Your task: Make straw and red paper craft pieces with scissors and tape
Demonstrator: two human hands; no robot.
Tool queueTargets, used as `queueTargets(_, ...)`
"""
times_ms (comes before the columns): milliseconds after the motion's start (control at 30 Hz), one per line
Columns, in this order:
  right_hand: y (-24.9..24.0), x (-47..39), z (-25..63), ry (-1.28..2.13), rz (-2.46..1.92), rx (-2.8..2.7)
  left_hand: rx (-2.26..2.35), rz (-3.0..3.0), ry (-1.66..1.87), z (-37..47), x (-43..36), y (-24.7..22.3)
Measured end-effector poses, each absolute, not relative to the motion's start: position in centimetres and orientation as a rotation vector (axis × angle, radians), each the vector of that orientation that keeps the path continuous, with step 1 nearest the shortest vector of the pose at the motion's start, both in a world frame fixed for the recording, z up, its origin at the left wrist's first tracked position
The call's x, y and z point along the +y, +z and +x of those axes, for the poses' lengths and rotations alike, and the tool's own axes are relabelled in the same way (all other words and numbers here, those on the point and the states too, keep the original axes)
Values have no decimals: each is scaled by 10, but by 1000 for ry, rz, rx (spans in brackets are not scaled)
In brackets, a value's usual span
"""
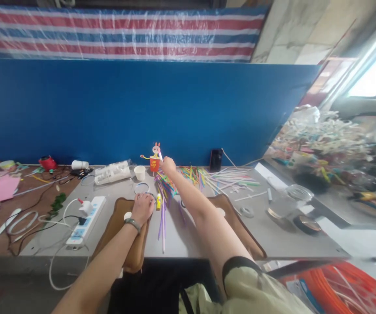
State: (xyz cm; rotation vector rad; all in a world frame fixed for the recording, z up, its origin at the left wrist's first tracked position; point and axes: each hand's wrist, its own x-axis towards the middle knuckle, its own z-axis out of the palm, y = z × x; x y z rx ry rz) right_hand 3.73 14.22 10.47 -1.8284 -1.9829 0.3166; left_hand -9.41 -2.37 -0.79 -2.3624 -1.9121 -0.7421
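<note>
My right hand (168,165) reaches to the back of the table, its fingers closed. A short pink-and-white stick (160,154) rises from the fingertips beside a small red cup (154,164). From that cup stands a rabbit-headed figure (156,149) with a thin yellow arm out to the left. My left hand (143,206) lies with fingers spread on the upper edge of a brown pad (116,222), holding nothing I can see. Close to its fingers are a clear ring (141,188) and a small yellow bottle (158,202). Purple pipe cleaners (164,222) lie between my arms.
Many coloured pipe cleaners (191,175) spread behind my right arm. A white cup (140,172) and bagged cups (112,172) stand left of them. At left lies a power strip (88,220) with cables. A black box (215,160) and clear jar (289,201) are at right; a blue panel (142,109) rises behind.
</note>
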Motion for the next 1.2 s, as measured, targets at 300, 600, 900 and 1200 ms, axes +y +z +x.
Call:
queueTargets(300,100,176,4,293,-1837,-2002,-1868,-2377,-761,-95,-17,-13)
queueTargets(600,97,171,33,236,-1906,-1989,-1913,-2390,-825,-92,-21,-10)
queueTargets(900,103,176,22,186,-1847,-2002,-1964,-2390,-790,-92,-23,-7)
queueTargets(1200,110,192,18,144,-1838,-1957,-2012,-2388,-746,-92,-21,-6)
